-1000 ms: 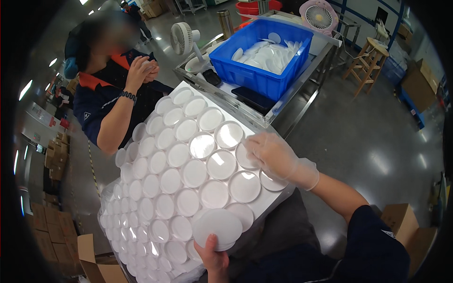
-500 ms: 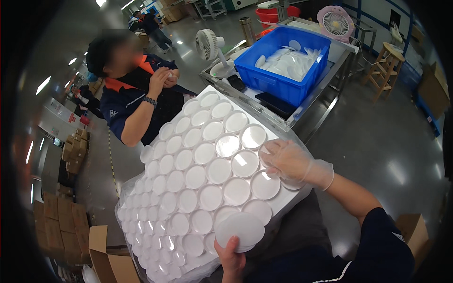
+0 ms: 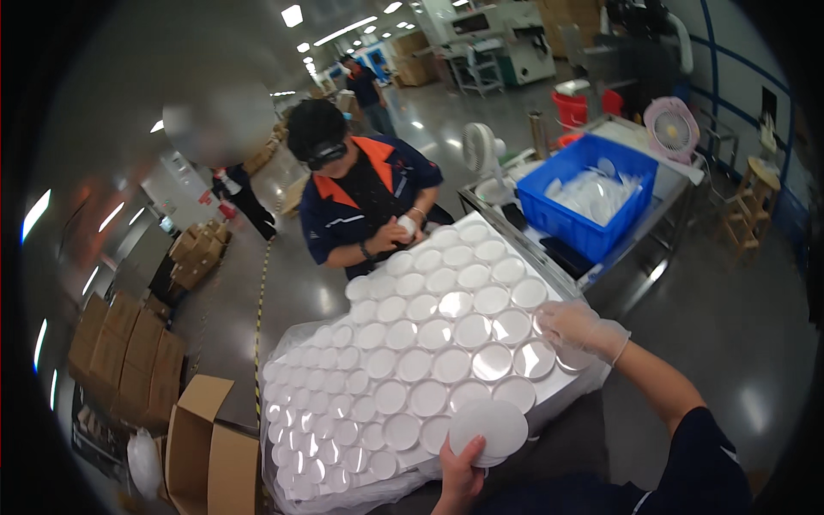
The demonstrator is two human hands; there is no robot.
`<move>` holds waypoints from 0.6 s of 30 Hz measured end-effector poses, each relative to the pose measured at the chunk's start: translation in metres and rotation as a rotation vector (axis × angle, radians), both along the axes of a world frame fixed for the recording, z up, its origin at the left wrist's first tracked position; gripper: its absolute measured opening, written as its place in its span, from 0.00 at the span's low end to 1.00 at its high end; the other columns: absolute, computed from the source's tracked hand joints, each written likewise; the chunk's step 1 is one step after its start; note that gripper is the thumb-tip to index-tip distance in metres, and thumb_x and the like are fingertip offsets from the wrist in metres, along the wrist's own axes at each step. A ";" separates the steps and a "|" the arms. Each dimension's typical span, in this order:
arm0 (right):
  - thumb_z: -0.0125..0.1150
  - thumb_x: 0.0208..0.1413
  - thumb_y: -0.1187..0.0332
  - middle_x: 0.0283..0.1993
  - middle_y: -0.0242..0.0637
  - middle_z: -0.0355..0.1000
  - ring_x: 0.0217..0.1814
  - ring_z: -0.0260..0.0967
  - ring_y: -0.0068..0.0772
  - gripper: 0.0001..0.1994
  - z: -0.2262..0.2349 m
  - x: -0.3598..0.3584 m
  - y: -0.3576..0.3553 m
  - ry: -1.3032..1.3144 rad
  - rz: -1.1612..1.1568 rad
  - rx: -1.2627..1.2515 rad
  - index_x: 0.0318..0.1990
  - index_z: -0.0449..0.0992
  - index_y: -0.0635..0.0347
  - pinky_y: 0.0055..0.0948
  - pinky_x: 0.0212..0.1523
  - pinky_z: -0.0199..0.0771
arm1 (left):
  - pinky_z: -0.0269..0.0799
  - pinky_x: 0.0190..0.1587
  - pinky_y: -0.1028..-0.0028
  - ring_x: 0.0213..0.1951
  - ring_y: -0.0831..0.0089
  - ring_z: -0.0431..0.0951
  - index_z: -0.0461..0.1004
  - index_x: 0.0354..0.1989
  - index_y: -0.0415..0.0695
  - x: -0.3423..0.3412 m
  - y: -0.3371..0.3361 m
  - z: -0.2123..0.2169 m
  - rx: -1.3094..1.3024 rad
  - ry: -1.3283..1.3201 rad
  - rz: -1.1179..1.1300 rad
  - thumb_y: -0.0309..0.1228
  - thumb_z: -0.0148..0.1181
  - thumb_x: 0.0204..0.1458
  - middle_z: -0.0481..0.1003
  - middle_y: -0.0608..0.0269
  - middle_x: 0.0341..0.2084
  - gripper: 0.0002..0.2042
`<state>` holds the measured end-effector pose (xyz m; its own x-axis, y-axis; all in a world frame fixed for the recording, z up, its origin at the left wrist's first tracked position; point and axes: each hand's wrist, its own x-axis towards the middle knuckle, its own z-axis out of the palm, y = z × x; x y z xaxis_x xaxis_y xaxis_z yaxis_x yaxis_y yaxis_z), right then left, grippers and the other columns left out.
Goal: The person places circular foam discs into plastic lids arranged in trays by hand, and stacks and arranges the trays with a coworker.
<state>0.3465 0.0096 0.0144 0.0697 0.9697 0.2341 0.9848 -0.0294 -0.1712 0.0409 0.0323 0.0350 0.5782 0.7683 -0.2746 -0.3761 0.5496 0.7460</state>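
My left hand point(image 3: 463, 474) grips a small stack of thin round white discs point(image 3: 491, 429), thumb on top, above the near edge of the board. My right hand point(image 3: 573, 328), in a clear loose glove, reaches down with fingers extended onto a round piece at the board's right edge; its palm hides most of that piece. Rows of shallow round white lids point(image 3: 415, 364) cover the tilted white board point(image 3: 536, 257). Several lids shine with reflected light. Clear plastic film point(image 3: 296, 336) hangs around the board's edges.
Across the board a co-worker point(image 3: 365, 193) holds a small white piece. A blue bin point(image 3: 571, 219) of white discs stands on a metal-framed table, near a white fan point(image 3: 481, 148) and a pink fan point(image 3: 671, 127). Cartons point(image 3: 129, 352) are stacked at left; an open carton point(image 3: 232, 463) is nearer.
The view has swung left, so the board and bin appear farther right. The co-worker's head is now lowered. My left hand still holds the discs; my right stays at the board's right edge.
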 end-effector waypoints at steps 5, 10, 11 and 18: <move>0.54 0.49 0.63 0.45 0.42 0.67 0.48 0.64 0.39 0.21 0.064 -0.136 -0.024 0.821 0.124 0.254 0.51 0.65 0.57 0.33 0.48 0.63 | 0.65 0.49 0.68 0.45 0.66 0.69 0.59 0.49 0.34 -0.048 -0.017 -0.013 -0.008 0.020 0.012 0.23 0.57 0.44 0.68 0.54 0.42 0.23; 0.54 0.49 0.62 0.46 0.51 0.65 0.47 0.65 0.49 0.21 0.028 -0.257 -0.047 1.025 0.141 0.250 0.50 0.65 0.64 0.34 0.48 0.64 | 0.65 0.48 0.70 0.44 0.68 0.70 0.63 0.49 0.38 -0.083 -0.034 -0.040 -0.064 -0.059 0.025 0.27 0.60 0.42 0.69 0.57 0.42 0.23; 0.52 0.50 0.63 0.46 0.50 0.66 0.47 0.65 0.47 0.19 0.031 -0.270 -0.051 0.973 0.133 0.298 0.49 0.66 0.64 0.32 0.48 0.63 | 0.65 0.48 0.71 0.46 0.68 0.69 0.61 0.50 0.39 -0.088 -0.039 -0.044 -0.139 -0.121 0.029 0.28 0.57 0.45 0.68 0.58 0.44 0.22; 0.45 0.53 0.71 0.38 0.47 0.67 0.41 0.65 0.48 0.10 0.032 -0.289 -0.053 0.963 0.030 0.439 0.41 0.70 0.63 0.35 0.41 0.65 | 0.66 0.45 0.75 0.45 0.72 0.68 0.62 0.49 0.42 -0.095 -0.051 -0.070 -0.042 -0.203 0.145 0.32 0.52 0.50 0.67 0.62 0.43 0.18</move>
